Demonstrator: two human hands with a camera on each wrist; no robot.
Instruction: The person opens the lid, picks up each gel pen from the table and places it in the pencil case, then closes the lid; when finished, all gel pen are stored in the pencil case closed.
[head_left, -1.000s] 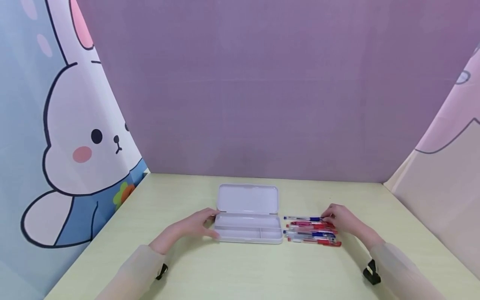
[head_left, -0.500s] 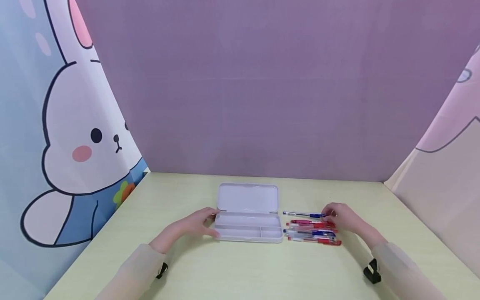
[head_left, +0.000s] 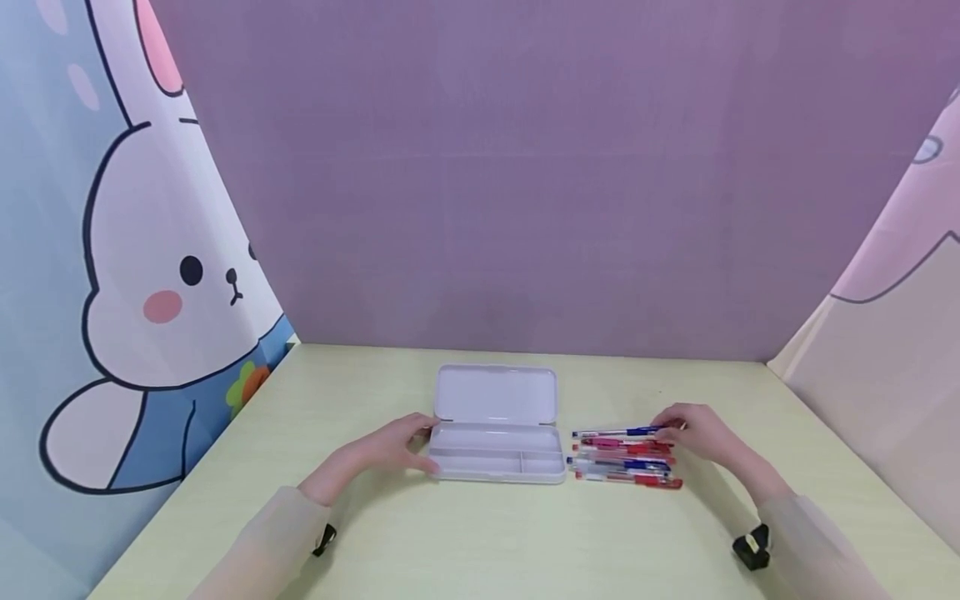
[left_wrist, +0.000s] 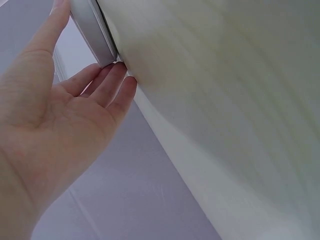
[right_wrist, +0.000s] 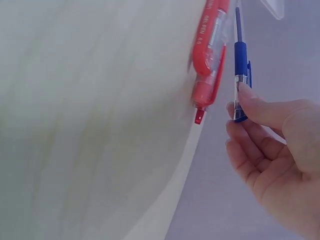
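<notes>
An open white pencil case (head_left: 497, 396) lies on the table, its lid folded back and its divided tray bare. My left hand (head_left: 390, 447) holds the case's left end, thumb at the front corner and fingers toward the back, as the left wrist view also shows. To the right of the case, my right hand (head_left: 693, 429) pinches a blue gel pen (right_wrist: 240, 57) near its capped end between thumb and fingers. The pen points left, just behind a row of several red and blue pens (head_left: 628, 480). A red pen (right_wrist: 204, 92) shows close beside it in the right wrist view.
The pale table (head_left: 487, 542) stretches in front of both hands. A purple backdrop (head_left: 495, 183) stands at its far edge, with a rabbit-print curtain (head_left: 172, 333) on the left and a pink and cream one (head_left: 892, 358) on the right.
My right hand has drawn the blue pen away from the row toward the back, then slightly right. The left hand and the case stay in place.
</notes>
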